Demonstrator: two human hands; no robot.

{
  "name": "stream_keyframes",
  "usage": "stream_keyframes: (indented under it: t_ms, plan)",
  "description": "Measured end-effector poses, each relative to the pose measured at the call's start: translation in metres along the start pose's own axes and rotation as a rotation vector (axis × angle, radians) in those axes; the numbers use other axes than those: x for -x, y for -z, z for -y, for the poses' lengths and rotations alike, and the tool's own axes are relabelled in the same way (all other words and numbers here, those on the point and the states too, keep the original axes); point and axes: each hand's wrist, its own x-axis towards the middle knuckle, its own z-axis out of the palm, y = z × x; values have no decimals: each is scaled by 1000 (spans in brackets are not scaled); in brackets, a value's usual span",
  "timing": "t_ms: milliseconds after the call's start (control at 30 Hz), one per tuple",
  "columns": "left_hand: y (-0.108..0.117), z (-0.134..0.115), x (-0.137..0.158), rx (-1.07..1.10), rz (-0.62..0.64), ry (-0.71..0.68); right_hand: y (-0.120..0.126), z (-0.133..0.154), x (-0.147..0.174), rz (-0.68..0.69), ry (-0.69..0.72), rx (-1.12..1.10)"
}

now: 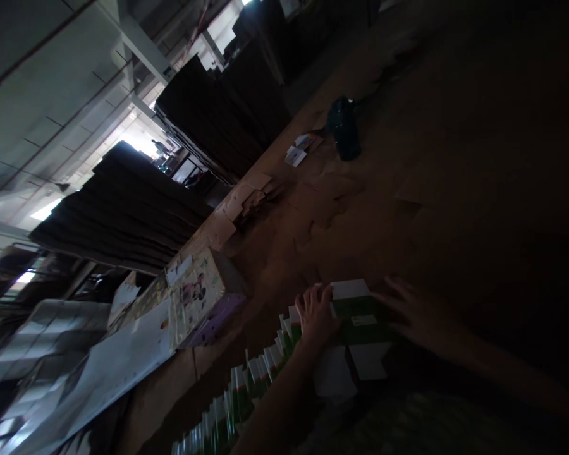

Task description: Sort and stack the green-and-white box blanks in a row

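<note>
A green and white carton [363,319] lies in front of me, with white flaps spread at its near end and a small pale label on its green face. My left hand [317,313] is at its left edge, fingers bent and closed over that side. My right hand [410,306] is beside its right edge, fingers stretched out and apart; in the dim light I cannot make out firm contact. A row of flat green and white cartons [253,373] stands on edge to the left, partly behind my left forearm.
On the brown table [284,246], a printed box [201,287] stands at the left near a white sheet [118,354]. Farther off are brown cardboard pieces [239,202], small white cards [296,153] and a dark jug-like container [344,129]. Tall dark stacks [123,208] rise beyond.
</note>
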Motion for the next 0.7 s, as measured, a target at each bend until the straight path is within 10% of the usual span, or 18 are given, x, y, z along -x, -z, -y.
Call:
stream_keyframes:
  t_ms: [167,400,500,700]
  plan:
    - [3,-7,-3,95,-24,49,47,-63,21,-93,-149,-31]
    - [43,-1,-7,370,-120,161,108,94,-34,293,-57,-662]
    - [51,4,-7,183,-182,151,96,112,-34,621,-86,-712]
    - [27,3,-10,23,-62,52,73,-20,-2,-70,-282,-96]
